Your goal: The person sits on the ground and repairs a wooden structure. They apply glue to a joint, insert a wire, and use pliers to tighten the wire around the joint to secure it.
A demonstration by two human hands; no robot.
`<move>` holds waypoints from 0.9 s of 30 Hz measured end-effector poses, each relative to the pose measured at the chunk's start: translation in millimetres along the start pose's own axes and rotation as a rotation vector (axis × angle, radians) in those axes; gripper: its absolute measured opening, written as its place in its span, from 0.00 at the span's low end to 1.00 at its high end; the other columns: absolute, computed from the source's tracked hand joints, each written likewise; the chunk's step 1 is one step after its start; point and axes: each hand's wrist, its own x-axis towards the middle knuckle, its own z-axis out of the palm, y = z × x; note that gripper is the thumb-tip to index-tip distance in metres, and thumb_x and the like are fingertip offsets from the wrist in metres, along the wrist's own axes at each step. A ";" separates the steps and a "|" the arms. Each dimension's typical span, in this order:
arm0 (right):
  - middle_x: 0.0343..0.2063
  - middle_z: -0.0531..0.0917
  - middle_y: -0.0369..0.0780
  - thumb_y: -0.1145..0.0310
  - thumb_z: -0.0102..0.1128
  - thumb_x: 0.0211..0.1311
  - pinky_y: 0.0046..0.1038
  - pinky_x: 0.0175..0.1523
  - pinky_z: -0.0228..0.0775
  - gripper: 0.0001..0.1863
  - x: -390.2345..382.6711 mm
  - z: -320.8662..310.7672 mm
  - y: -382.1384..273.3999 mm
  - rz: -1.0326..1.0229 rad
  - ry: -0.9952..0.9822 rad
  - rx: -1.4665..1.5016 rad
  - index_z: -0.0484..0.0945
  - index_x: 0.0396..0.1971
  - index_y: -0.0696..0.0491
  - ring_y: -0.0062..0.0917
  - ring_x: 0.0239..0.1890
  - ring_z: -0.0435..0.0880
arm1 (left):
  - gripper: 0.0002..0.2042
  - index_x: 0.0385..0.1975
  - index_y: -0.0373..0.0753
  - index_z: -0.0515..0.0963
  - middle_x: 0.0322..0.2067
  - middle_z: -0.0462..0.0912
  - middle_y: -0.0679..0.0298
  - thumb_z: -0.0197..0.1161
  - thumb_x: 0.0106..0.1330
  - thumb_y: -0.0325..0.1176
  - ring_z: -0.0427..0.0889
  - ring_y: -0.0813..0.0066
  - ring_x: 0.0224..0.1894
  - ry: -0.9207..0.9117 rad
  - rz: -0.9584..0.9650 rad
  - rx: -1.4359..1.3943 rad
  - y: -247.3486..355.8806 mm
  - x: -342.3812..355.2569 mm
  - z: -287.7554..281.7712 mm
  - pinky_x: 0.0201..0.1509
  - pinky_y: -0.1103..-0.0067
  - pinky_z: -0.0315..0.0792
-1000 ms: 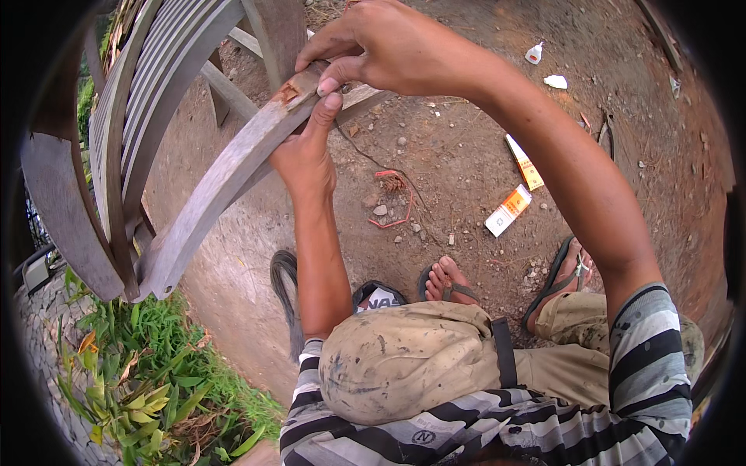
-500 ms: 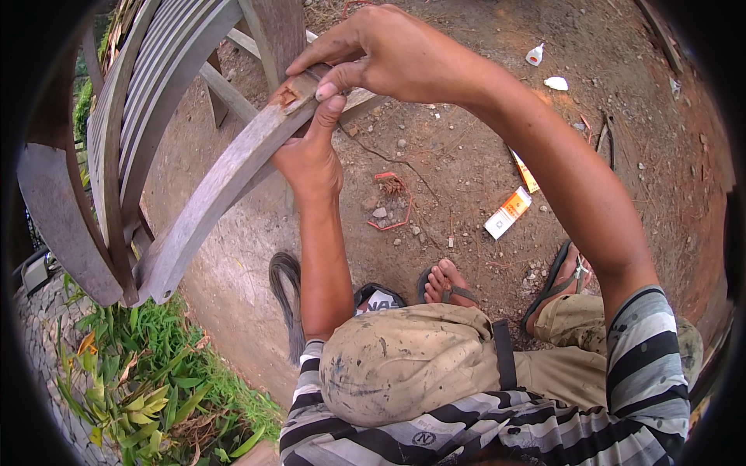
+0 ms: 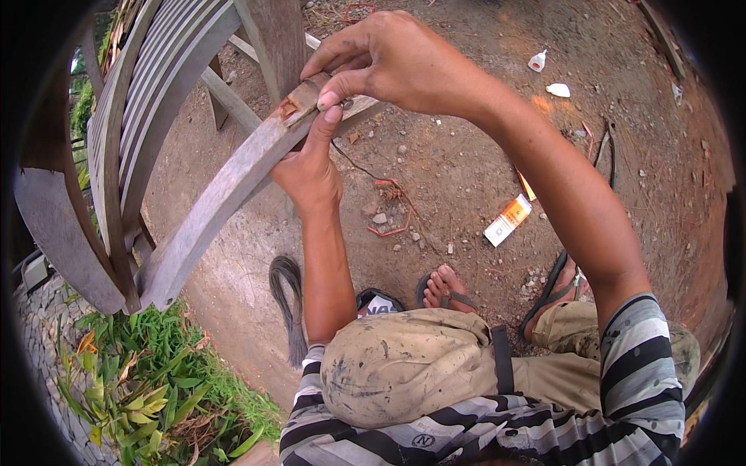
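Curved wooden bar [image 3: 210,206] with both hands at its upper end, beside a squarish reddish-brown recess [image 3: 289,107]. The left hand [image 3: 307,175] is wrapped about the bar from below, its thumb raised along the near edge; its other fingers are hidden behind the wood. The right hand [image 3: 381,66] arches over the end, its fingers bent onto the far edge and its thumb on the near one, only partway closed about the wood. A small dark piece [image 3: 343,104] shows at the thumbs (too small to identify).

Containers: well to the right of the bar lies a white-and-orange carton [image 3: 509,220]; its contents cannot be seen. A second, yellow-orange carton [image 3: 526,186], just beyond it from the bar, is largely covered by the right forearm [image 3: 559,163]. Farther right of the bar's upper end lie a small white bottle [image 3: 538,61] and, near it, a white piece [image 3: 558,90] of unclear kind.

Surroundings: a slatted wooden frame [image 3: 167,93] stands immediately left of the bar, crowding that side. To the bar's lower right are a coil of dark strands [image 3: 287,299] and a reddish strip [image 3: 392,231] on the ground [image 3: 458,179]; green plants [image 3: 155,373] grow below its lower end.
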 end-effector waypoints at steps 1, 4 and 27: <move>0.38 0.91 0.44 0.64 0.74 0.59 0.32 0.51 0.83 0.18 -0.1 -0.9 -2.1 -0.003 -0.003 -0.015 0.89 0.47 0.57 0.30 0.42 0.91 | 0.28 0.61 0.28 0.72 0.56 0.80 0.54 0.74 0.60 0.15 0.81 0.66 0.57 -0.012 0.006 0.005 0.1 0.2 -1.5 0.65 0.70 0.75; 0.38 0.91 0.44 0.66 0.73 0.60 0.33 0.50 0.83 0.16 -0.7 4.8 9.3 -0.042 0.034 0.014 0.89 0.47 0.56 0.30 0.41 0.91 | 0.27 0.61 0.28 0.72 0.56 0.81 0.54 0.73 0.61 0.16 0.81 0.66 0.57 -0.032 0.018 0.024 0.9 0.3 -3.6 0.65 0.71 0.75; 0.36 0.90 0.49 0.77 0.69 0.57 0.36 0.45 0.82 0.15 1.8 2.7 -16.2 0.061 -0.031 0.047 0.88 0.46 0.59 0.36 0.38 0.91 | 0.24 0.53 0.31 0.79 0.46 0.84 0.61 0.80 0.60 0.32 0.82 0.72 0.49 -0.019 0.059 0.128 -8.6 -4.1 -7.3 0.55 0.74 0.76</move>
